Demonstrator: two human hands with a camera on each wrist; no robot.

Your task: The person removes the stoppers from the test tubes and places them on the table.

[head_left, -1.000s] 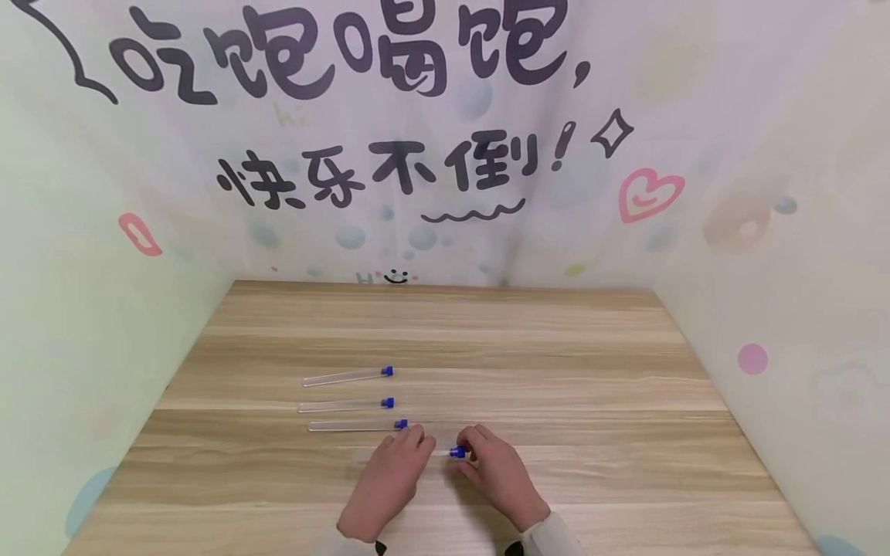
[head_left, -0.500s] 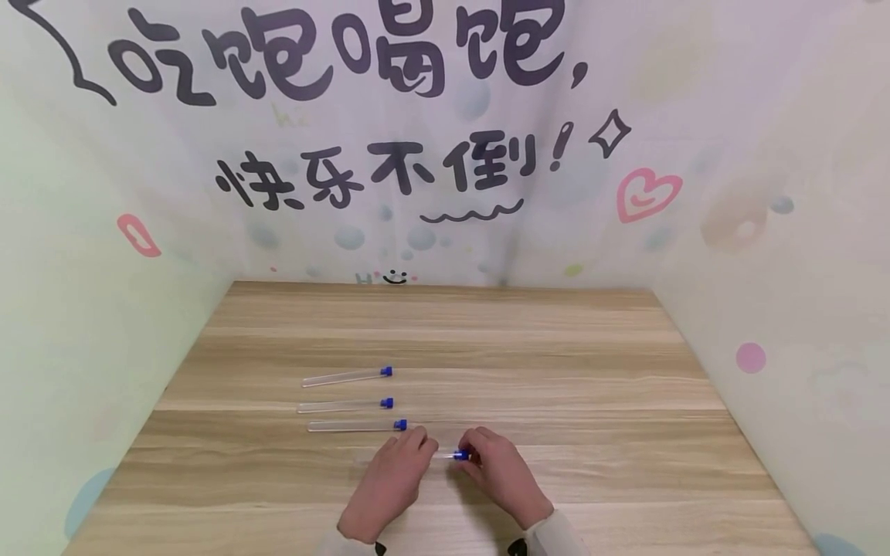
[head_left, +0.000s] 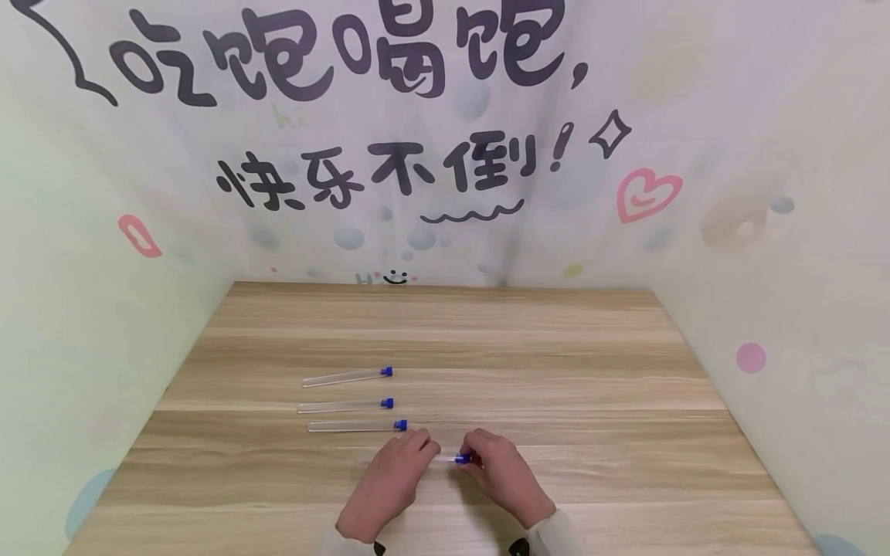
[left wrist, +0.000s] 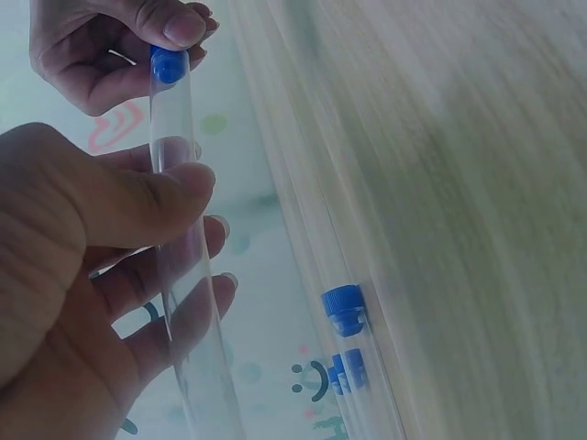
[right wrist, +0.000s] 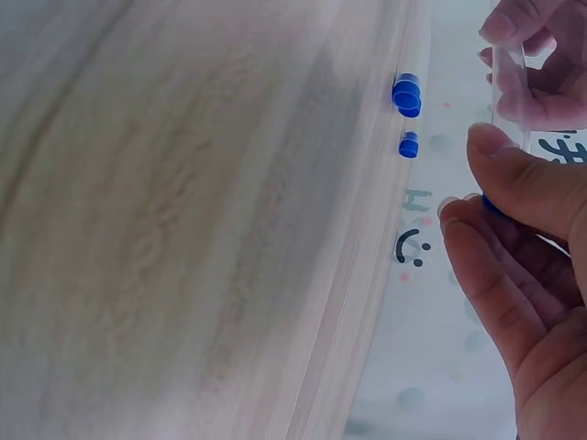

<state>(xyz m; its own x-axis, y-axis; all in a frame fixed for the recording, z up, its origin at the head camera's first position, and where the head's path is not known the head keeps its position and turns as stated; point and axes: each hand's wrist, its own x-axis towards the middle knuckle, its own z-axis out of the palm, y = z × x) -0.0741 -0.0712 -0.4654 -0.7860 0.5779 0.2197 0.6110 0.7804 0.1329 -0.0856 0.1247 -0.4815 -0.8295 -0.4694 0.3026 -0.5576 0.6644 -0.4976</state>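
Note:
Between my two hands a clear test tube (left wrist: 194, 302) with a blue cap (left wrist: 169, 66) is held sideways above the table. My left hand (head_left: 391, 479) grips the tube's body, thumb on one side and fingers on the other. At the capped end, my right hand (head_left: 506, 472) pinches the blue cap, which its fingers mostly cover in the right wrist view. Just beyond the left hand lies another capped tube (head_left: 354, 426). Behind that one rest a second tube (head_left: 341, 406) and a third tube (head_left: 342, 379), all with blue caps pointing right.
The wooden table (head_left: 591, 371) runs back to a printed wall (head_left: 306, 255) with dark lettering and pastel spots. Pale side walls stand left (head_left: 83, 332) and right (head_left: 779, 293) of it.
Both hands have drifted very slightly right and toward me with the tube. The right fingers now cover more of the cap. The three lying tubes have stayed put.

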